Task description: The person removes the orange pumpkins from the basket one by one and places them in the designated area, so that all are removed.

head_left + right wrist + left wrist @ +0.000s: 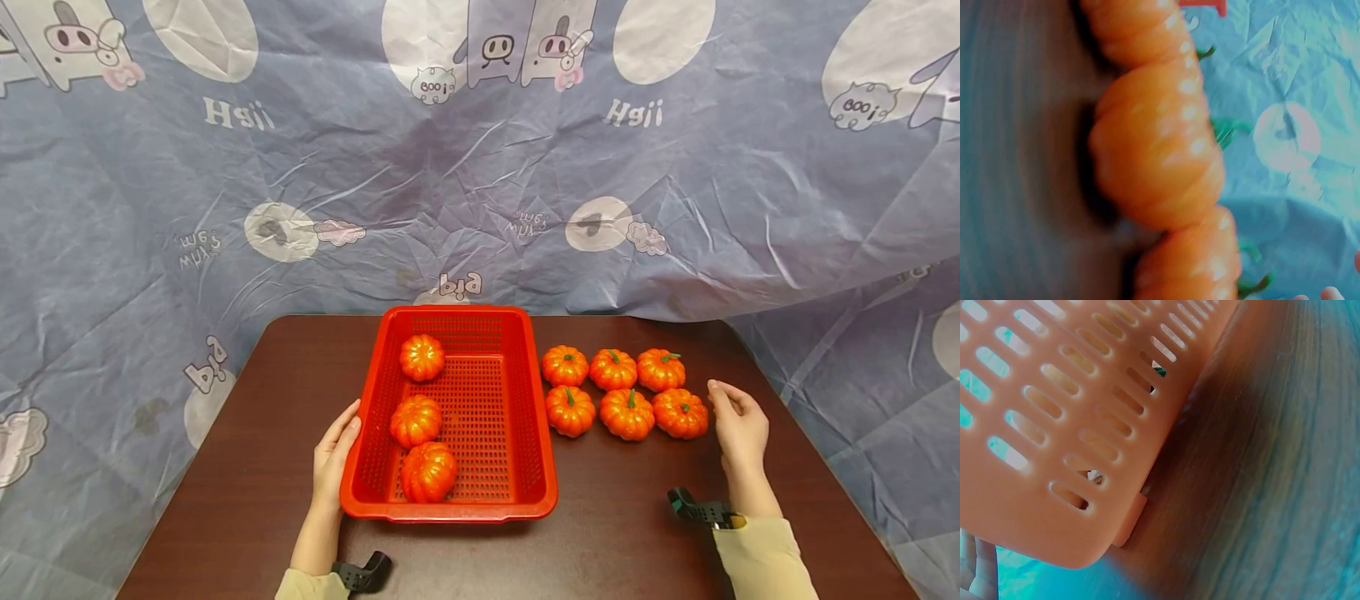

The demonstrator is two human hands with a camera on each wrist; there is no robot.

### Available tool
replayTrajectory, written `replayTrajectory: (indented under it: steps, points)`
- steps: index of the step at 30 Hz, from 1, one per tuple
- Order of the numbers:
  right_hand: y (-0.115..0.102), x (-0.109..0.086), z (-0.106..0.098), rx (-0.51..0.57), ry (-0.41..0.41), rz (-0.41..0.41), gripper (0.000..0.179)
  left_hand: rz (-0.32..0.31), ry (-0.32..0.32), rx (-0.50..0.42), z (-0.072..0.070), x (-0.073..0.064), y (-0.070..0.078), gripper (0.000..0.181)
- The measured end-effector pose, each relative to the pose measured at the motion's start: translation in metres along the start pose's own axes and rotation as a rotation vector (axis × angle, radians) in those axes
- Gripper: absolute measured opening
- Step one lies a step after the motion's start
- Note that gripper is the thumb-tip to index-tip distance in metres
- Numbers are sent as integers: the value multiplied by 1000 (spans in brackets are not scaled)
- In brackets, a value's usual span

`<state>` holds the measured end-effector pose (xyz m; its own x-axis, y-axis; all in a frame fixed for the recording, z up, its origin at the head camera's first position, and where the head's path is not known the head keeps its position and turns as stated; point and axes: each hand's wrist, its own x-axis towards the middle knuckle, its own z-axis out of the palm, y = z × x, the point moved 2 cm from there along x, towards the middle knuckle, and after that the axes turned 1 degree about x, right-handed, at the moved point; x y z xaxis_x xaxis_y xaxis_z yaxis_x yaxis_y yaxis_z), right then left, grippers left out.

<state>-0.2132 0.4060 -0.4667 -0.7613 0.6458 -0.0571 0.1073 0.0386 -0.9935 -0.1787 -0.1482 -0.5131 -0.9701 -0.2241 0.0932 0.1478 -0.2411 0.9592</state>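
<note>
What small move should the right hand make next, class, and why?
Perhaps the right grip should close round the nearest pumpkin: it appears to hold nothing, and that pumpkin lies just beside it. The basket, with the left grip at its side, also has bare space to the right of its three pumpkins.
</note>
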Motion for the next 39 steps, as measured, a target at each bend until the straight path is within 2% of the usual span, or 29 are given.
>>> replayTrajectory:
  steps: [4, 6, 9, 11, 13, 16, 23, 30, 39]
  points:
    - [-14, -6, 12, -66, -13, -74, 43, -5, 2, -6, -1, 0, 0, 42]
    - [-13, -3, 18, -30, -28, -132, 45, -10, 0, -12, -1, 0, 0, 43]
    - [-24, -8, 29, -68, -48, -192, 48, -16, -1, -16, -1, 1, -1, 43]
    - [-32, -13, 37, -65, -69, -202, 47, -17, 1, -20, -1, 0, -1, 43]
    - [-47, -23, 47, -136, -83, -195, 51, -17, 2, -19, -1, 0, -1, 42]
    - [-59, -30, 60, -141, -130, -198, 47, -17, 4, -14, -2, 0, -1, 42]
    - [-74, -40, 94, -206, -257, -256, 53, -27, 9, -3, -1, 0, -1, 43]
    - [-84, -55, 128, -139, -384, -320, 52, -38, 8, -4, 0, 0, -1, 43]
    - [-96, -93, 167, -76, -595, -367, 45, -26, 15, 5, -1, 0, -1, 42]
